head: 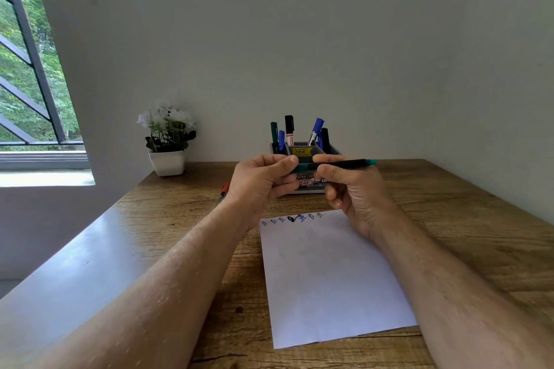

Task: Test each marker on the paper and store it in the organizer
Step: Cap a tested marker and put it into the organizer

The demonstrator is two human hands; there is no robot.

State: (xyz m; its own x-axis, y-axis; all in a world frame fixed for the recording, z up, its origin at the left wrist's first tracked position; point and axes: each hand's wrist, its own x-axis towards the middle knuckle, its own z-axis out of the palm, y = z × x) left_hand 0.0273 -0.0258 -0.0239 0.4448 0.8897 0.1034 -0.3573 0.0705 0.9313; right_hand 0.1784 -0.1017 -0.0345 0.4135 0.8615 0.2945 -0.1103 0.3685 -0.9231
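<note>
I hold a green marker [344, 163] level in front of the organizer [332, 149]. My left hand [263, 180] pinches its left end, where the cap is, and my right hand [356, 189] grips the barrel; its green tail sticks out to the right. The grey organizer stands at the back of the table with several markers upright in it: green, blue and black-capped ones. The white paper [326, 275] lies below my hands, a row of small test scribbles [295, 218] along its top edge. A red marker [224, 189] lies on the table left of my left wrist.
A wooden table [467, 219] stands against a grey wall. A white pot of white flowers [168, 144] sits at the back left. A barred window [30, 69] is at the far left.
</note>
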